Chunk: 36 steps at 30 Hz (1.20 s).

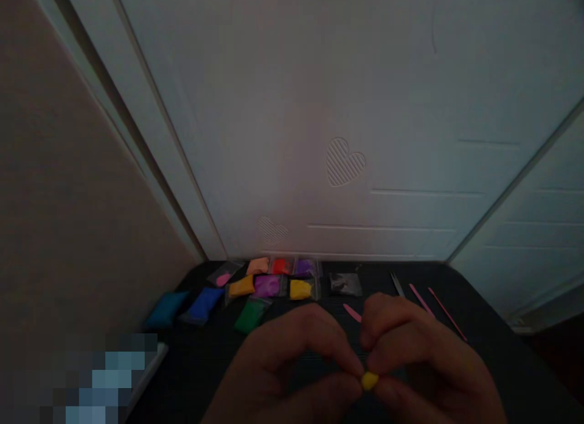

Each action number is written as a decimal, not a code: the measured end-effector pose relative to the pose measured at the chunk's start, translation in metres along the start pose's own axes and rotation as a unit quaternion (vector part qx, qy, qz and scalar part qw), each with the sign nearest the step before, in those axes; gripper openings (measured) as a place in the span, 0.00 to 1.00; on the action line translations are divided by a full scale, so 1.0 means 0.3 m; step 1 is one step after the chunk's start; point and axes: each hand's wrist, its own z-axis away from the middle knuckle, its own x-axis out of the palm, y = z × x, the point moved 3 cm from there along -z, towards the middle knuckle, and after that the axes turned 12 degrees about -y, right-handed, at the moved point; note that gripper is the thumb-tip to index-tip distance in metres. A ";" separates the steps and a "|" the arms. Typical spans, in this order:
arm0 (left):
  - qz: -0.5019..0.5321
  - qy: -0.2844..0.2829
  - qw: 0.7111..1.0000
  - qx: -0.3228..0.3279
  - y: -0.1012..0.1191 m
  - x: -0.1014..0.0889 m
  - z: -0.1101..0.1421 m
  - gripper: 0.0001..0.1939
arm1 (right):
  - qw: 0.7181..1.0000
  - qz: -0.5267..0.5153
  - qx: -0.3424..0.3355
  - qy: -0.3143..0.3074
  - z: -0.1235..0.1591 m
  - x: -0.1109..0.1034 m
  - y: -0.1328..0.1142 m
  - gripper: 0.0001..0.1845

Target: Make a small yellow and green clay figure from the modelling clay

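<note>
A small yellow lump of modelling clay (369, 381) is pinched between the fingertips of both hands, low in the view. My left hand (292, 363) grips it from the left with thumb and forefinger. From the right, my right hand (429, 363) closes on the same lump, its other fingers curled. Both hands are raised in front of the dark table (196, 363). Beyond them lies a bag of yellow clay (301, 289), and a pink modelling tool (352, 312) shows partly behind my right hand.
Small bags hold green (250, 314), blue (203, 305), teal (166, 309), orange (241, 286), magenta (267, 285), red (281, 266) and black clay (345, 284). Thin pink tools (447, 313) and a pointed metal tool (396, 284) lie right. A white panel (292, 107) rises behind; a pixelated device stands left.
</note>
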 end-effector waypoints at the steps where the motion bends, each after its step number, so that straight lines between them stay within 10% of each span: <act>1: 0.007 0.000 1.000 -0.001 -0.002 0.000 -0.001 0.02 | 1.000 0.002 0.003 -0.004 0.000 -0.001 -0.002 0.08; 36: -0.052 0.032 0.998 0.030 0.016 -0.008 -0.007 0.05 | 1.000 -0.011 0.001 -0.006 -0.002 0.006 -0.002 0.10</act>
